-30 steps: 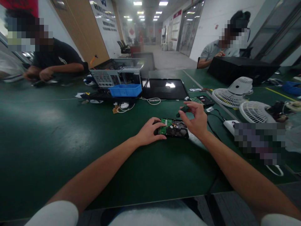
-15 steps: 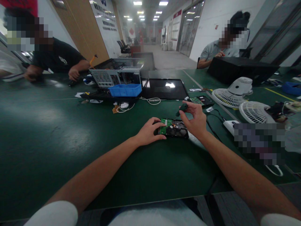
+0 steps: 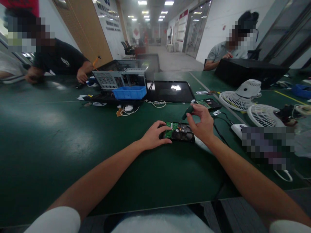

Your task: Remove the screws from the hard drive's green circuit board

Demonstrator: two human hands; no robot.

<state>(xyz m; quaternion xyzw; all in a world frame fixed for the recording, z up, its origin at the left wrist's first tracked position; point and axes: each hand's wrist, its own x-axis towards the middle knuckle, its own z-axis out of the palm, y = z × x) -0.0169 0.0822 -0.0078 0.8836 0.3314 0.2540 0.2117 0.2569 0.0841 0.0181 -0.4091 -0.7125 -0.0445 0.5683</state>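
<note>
A black hard drive (image 3: 182, 135) with a green circuit board lies on the green table in front of me. My left hand (image 3: 156, 136) is closed around its left end, fingers along the far side and thumb at the near edge. In my right hand (image 3: 202, 122) is a screwdriver with a dark green handle (image 3: 188, 112), pinched between fingers and thumb. It leans over the drive, and its thin shaft points down at the circuit board's right part. Exactly where the tip touches is too small to tell.
Beyond my hands are a second drive (image 3: 210, 103), a black panel (image 3: 172, 91), a blue bin (image 3: 130, 93) and an open computer case (image 3: 109, 81). White fan parts (image 3: 236, 98) and a power strip (image 3: 238, 129) lie right. Two people sit across the table, one by a black case (image 3: 250, 72).
The screwdriver's handle has shifted slightly in my right fingers, which have moved a little. My left hand and the drive stay put. The left person's hand has moved slightly right.
</note>
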